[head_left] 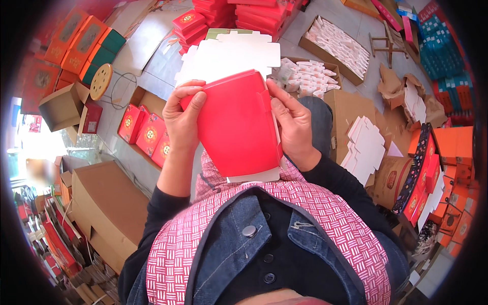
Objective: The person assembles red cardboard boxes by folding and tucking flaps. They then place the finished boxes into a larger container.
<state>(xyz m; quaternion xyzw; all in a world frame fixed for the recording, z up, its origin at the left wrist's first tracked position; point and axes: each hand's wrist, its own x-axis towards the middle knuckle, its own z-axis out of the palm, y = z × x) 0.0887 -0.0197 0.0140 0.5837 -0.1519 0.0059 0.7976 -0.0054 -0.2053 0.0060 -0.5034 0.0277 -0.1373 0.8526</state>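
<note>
Between my two hands I hold a red cardboard box (239,127), its plain red face turned up toward me, over my lap. My left hand (185,109) grips the box's upper left corner, thumb on top and fingers behind. On the right side, my right hand (292,119) pinches the edge near a small tab, with a white flap showing along that side. Beyond the box lie white die-cut card sheets (229,53); a further white edge sticks out below the box. The box's underside is hidden.
Red boxes with round gold motifs (150,133) fill a carton on the left. Behind are stacks of red boxes (259,18). Cartons of small white folded pieces (338,44) stand at the back right. White flat cards (362,147) lie on cardboard at the right; a large brown carton (109,203) is lower left.
</note>
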